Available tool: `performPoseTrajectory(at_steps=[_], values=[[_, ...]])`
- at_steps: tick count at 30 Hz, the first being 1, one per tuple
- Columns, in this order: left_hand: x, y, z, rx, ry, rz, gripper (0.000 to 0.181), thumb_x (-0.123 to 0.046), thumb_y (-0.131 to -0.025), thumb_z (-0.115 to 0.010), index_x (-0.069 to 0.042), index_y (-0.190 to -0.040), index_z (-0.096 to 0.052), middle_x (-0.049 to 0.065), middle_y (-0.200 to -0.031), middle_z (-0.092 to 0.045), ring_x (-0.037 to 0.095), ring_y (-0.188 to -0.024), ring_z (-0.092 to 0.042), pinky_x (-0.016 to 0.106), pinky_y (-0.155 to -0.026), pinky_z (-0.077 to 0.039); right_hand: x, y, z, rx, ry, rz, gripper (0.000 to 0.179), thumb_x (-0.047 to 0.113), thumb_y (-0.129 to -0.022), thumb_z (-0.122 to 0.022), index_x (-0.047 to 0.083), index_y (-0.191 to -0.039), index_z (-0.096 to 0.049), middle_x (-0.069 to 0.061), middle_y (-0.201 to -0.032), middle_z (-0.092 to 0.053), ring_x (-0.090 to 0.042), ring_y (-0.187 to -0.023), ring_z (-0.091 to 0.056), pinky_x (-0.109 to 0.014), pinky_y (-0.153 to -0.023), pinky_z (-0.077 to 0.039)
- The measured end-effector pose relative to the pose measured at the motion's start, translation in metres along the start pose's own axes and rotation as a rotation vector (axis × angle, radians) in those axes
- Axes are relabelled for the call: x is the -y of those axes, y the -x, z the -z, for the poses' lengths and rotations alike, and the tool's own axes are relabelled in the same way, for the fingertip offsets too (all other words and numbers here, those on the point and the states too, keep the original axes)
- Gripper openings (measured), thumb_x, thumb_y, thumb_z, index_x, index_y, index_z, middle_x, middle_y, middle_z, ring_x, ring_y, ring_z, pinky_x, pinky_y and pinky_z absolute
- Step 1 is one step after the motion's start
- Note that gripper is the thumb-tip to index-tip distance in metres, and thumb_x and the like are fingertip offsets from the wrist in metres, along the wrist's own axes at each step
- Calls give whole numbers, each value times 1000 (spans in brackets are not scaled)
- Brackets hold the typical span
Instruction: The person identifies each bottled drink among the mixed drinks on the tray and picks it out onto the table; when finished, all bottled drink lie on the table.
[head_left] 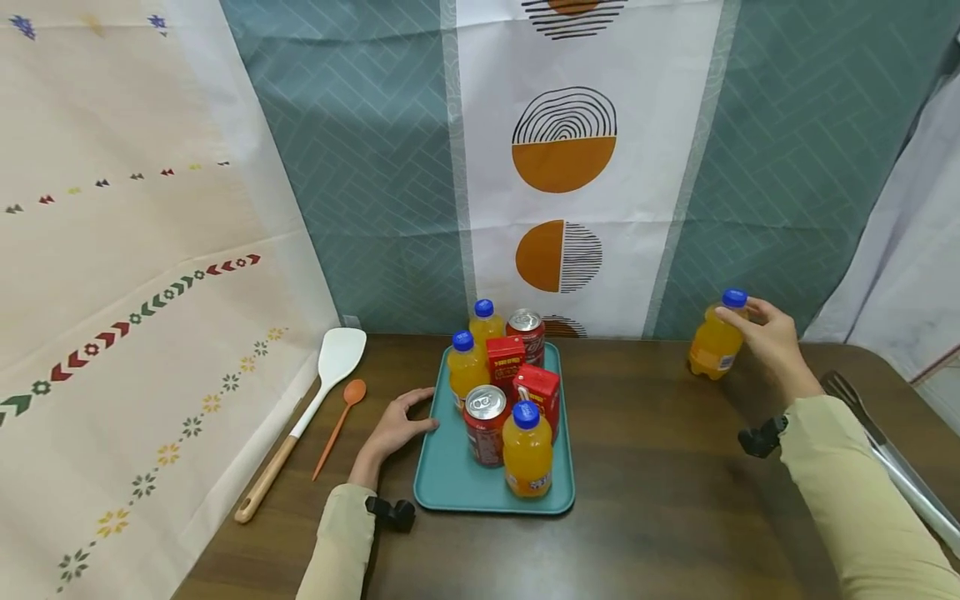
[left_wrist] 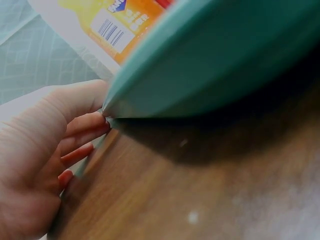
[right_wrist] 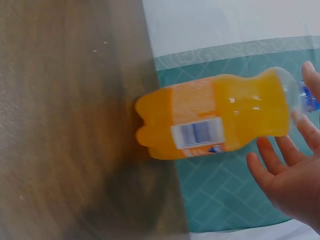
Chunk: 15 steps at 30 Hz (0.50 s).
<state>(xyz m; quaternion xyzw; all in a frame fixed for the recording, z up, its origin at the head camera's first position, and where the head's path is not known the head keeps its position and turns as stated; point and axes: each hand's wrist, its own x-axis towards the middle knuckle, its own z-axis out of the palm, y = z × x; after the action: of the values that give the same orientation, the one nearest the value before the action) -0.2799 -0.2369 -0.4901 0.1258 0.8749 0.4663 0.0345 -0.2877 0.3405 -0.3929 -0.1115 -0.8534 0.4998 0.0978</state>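
My left hand (head_left: 395,427) holds the left rim of a teal tray (head_left: 448,487), thumb and fingertips at its edge in the left wrist view. On the tray stand orange juice bottles (head_left: 528,454) with blue caps, red soda cans (head_left: 485,427) and red drink cartons (head_left: 537,390). Off to the right, my right hand (head_left: 772,337) pinches another orange juice bottle (head_left: 717,342) near its blue cap. This bottle leans a little in the head view, and the right wrist view shows its label (right_wrist: 197,134). Whether its base touches the table cannot be told.
Left of the tray lie a white spatula (head_left: 341,354) with a wooden handle and an orange spoon (head_left: 352,393). Metal tongs (head_left: 892,467) lie at the far right, partly behind the right sleeve. A patterned curtain (head_left: 375,208) hangs behind the brown table (head_left: 637,500).
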Motion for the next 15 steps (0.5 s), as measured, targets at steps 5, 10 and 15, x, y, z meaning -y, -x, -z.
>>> performPoseTrajectory(at_steps=[5,10,15], values=[[-2,-3,-8,3,33,13,60,-12,-82,-74,-4,-138,-54,18,-147,-48,38,-142,-36,57,-119,-25,8,3,19,48,51,36,85,56,-94,-51,2,-153,-25,-32,-155,-27,-50,-139,-28,-65,-112,-28],[-4,-4,-7,7,29,3,61,-13,-83,-74,-4,-139,-53,20,-148,-47,39,-142,-36,58,-118,-25,27,6,31,68,114,104,83,59,-93,-49,5,-153,-27,-29,-155,-28,-49,-139,-29,-67,-110,-28],[-1,-3,-3,2,16,30,61,-13,-84,-73,-5,-140,-52,20,-150,-44,39,-143,-34,58,-119,-24,47,10,27,21,147,171,79,58,-94,-50,5,-150,-33,-30,-150,-37,-50,-137,-33,-68,-110,-28]])
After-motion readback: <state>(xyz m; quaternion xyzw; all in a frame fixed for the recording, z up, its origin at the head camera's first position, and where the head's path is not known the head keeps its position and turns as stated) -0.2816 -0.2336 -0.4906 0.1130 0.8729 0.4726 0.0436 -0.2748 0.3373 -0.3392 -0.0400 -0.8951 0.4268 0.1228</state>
